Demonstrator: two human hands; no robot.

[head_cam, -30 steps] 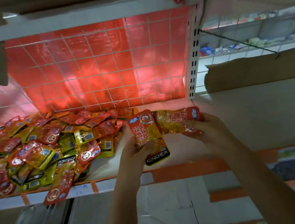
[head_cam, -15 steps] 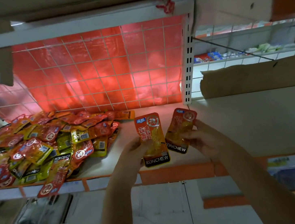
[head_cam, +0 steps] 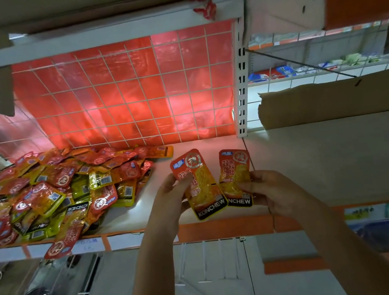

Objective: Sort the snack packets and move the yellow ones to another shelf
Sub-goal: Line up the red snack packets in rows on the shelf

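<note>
Left hand (head_cam: 171, 200) grips one yellow packet (head_cam: 200, 184), right hand (head_cam: 270, 193) pinches a second packet (head_cam: 235, 178), both held upright over the shelf (head_cam: 213, 144). The mixed pile (head_cam: 52, 192) looks barely sorted, so plenty of work remains!

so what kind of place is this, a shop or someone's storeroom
Most likely a small shop: a metal shelf with a wire grid back, a heap of snack packets, and paper price labels along its front edge.
</note>
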